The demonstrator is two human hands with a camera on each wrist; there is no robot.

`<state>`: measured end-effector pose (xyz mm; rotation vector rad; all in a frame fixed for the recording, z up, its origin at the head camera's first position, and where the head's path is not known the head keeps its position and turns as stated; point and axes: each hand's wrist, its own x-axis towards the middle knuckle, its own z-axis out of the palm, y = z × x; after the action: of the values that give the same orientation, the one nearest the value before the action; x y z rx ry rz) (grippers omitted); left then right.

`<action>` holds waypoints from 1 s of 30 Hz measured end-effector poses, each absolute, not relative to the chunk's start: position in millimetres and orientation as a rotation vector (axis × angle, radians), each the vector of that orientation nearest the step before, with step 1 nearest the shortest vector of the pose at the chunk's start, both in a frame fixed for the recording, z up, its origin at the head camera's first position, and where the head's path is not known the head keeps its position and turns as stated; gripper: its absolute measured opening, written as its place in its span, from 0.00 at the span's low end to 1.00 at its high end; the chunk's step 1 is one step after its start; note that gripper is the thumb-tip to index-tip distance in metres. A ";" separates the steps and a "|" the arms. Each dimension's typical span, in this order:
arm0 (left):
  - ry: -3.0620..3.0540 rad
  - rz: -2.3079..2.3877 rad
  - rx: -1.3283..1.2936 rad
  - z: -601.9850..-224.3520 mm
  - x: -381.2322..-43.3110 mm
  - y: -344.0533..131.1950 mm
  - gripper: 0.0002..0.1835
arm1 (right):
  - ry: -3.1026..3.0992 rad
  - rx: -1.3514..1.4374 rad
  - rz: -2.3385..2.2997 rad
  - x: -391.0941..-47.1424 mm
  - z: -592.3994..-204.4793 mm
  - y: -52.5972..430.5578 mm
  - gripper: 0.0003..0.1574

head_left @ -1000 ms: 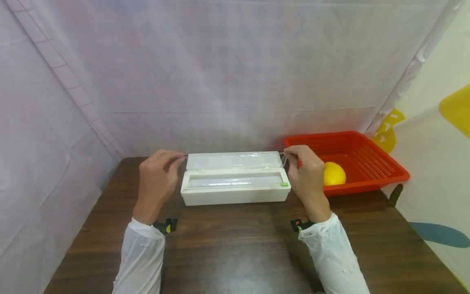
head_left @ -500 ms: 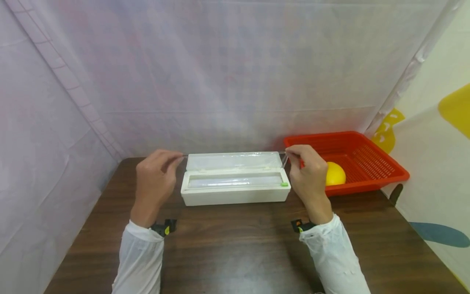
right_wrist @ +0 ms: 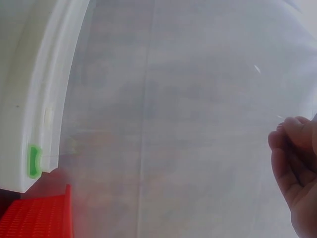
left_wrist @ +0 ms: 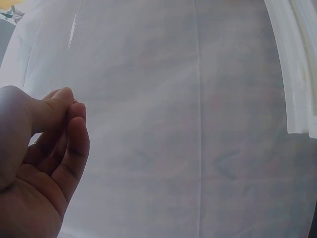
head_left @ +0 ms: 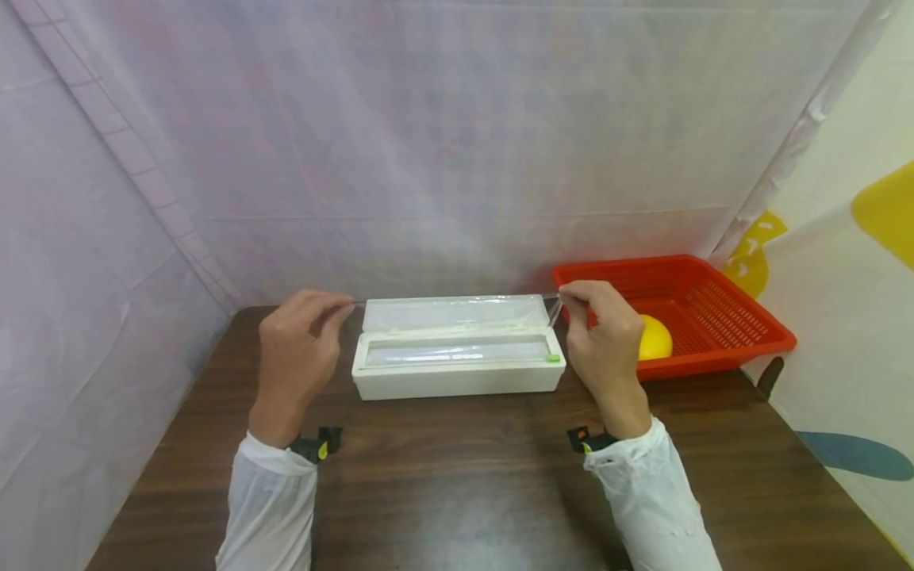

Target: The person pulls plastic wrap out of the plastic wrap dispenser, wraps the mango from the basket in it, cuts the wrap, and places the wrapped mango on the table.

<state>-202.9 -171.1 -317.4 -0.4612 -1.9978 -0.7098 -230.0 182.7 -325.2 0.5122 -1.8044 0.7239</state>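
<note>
A long white cling film dispenser sits on the table with its lid raised at the back. Its window shows a pale roll, and a green slider lies at the right end. Clear cling film stretches across in front of the lid. My left hand pinches the film's left corner between thumb and fingers, off the dispenser's left end. At the other side my right hand pinches the right corner. Both wrist views show the pinching fingertips; the film itself is barely visible there.
A red plastic basket stands behind my right hand at the table's right rear. Inside it a yellow round object is partly hidden by that hand. A white curtain hangs right behind the table.
Both hands have drifted slightly apart, the left one leftward and the right one rightward, still pinching the film. The dispenser and basket have stayed put.
</note>
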 end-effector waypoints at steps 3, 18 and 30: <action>-1.997 -0.712 -0.460 -316.0 -200.6 -170.9 0.04 | -1.793 0.516 0.725 -229.2 -323.9 183.1 0.03; -1.982 -0.714 -0.467 -309.1 -192.3 -169.8 0.04 | -1.760 0.534 0.749 -221.8 -318.1 183.5 0.04; -1.910 -0.758 -0.487 -304.2 -187.3 -167.9 0.03 | -1.726 0.534 0.772 -216.0 -312.2 183.1 0.05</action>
<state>-187.3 -167.9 -304.2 -0.4873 -1.9099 -0.7577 -216.0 183.1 -312.2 0.5344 -1.7262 0.7723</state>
